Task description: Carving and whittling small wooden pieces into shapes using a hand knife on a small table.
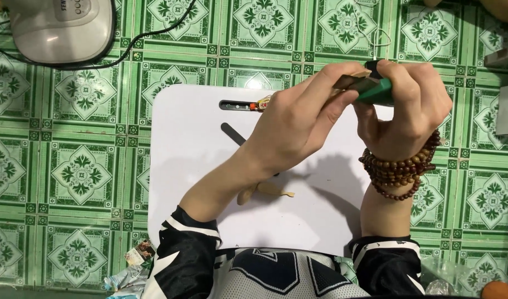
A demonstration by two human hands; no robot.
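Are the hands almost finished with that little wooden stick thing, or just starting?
Hard to say how far. Looks done: two pale carved wooden bits lie on the white board. In hand: the left hand pinches a thin wooden piece while the right hand grips a green-handled tool against it. Left: the dark file lies unused.

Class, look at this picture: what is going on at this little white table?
A person sits over a small white table on a green patterned tile floor. The right hand grips a green-handled tool, while the left hand holds a thin wooden piece against it. Both are raised above the table. A dark nail file and a small wooden carving lie on the table, and a white machine stands top left.
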